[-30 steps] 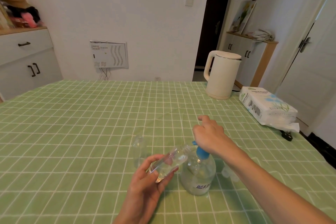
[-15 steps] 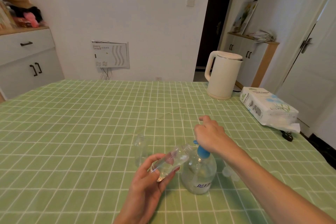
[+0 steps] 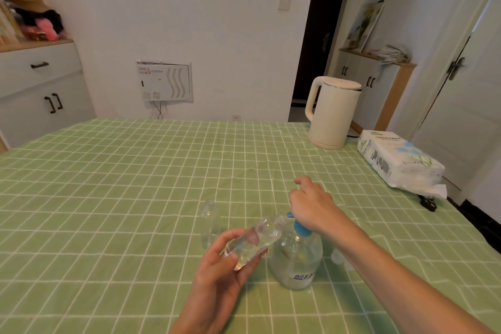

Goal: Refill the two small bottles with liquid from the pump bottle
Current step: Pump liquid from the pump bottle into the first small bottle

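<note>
the left hand [image 3: 217,276] is gripping a tilted small bottle [image 3: 252,244], mouth at the blue nozzle [image 3: 290,215] of the pump bottle [image 3: 296,260], while the right hand [image 3: 311,206], fingers [image 3: 301,181] loosely curled, is pressing down on the pump, the next move likely calling for full strokes with mouth and nozzle aligned.

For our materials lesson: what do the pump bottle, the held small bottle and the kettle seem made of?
Pump bottle: clear glossy plastic, probably; the tablecloth shows through, and its pump is opaque blue.
Held small bottle: thin clear plastic, it seems; see-through with highlights.
Kettle: matte cream shell, likely plastic, though coated metal is possible.
</note>
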{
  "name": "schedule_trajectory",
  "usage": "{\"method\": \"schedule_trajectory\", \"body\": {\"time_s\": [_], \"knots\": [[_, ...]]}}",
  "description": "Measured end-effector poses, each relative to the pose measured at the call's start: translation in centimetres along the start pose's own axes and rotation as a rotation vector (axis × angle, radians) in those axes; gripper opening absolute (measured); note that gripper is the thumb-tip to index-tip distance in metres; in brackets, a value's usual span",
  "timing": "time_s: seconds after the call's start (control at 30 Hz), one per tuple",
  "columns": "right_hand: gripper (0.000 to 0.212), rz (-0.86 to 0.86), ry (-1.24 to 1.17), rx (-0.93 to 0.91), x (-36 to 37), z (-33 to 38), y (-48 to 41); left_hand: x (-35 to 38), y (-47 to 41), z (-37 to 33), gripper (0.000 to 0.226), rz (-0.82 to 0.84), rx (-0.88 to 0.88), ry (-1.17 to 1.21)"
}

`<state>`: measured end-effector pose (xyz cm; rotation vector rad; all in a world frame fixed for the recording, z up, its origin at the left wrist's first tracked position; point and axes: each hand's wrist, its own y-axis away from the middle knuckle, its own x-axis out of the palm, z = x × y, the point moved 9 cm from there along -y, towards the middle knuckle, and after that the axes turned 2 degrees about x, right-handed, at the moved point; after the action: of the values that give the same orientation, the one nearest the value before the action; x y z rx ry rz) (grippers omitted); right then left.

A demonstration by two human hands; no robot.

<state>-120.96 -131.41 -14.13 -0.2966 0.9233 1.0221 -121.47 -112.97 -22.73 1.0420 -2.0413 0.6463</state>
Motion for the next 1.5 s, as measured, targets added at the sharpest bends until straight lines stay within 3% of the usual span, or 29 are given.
{"method": "schedule_trajectory", "body": {"time_s": [0.2,0.33,0.5,0.7,0.97,1.13,1.3,1.5], "knots": [[0.059,-0.019,0.015,-0.002,-0.7,0.3,-0.2,-0.2,-0.1,0.1,0.048,-0.002,0.004,-0.001],[0.059,-0.005,-0.017,-0.011,-0.2,0.1,0.0,-0.1,-0.1,0.1,0.065,0.014,-0.002,-0.02],[0.058,0.022,-0.032,-0.009,0.5,-0.2,0.0,-0.3,-0.2,0.2,0.064,-0.007,-0.011,-0.039],[0.059,0.027,-0.062,-0.006,0.0,-0.1,-0.1,-0.9,-0.1,0.3,0.09,-0.045,-0.029,-0.029],[0.058,0.01,-0.046,-0.025,-0.1,0.0,-0.4,-0.7,-0.2,0.3,0.081,-0.046,-0.026,-0.011],[0.056,0.014,0.003,-0.031,0.5,-0.2,-0.4,-0.4,-0.2,0.4,0.058,-0.017,-0.02,-0.008],[0.056,0.005,-0.005,-0.028,0.0,0.0,-0.4,-0.8,-0.2,0.4,0.08,-0.06,-0.028,-0.001],[0.058,0.001,-0.017,-0.03,-0.3,0.1,-0.6,-0.8,-0.2,0.4,0.08,-0.053,-0.011,-0.006]]}}
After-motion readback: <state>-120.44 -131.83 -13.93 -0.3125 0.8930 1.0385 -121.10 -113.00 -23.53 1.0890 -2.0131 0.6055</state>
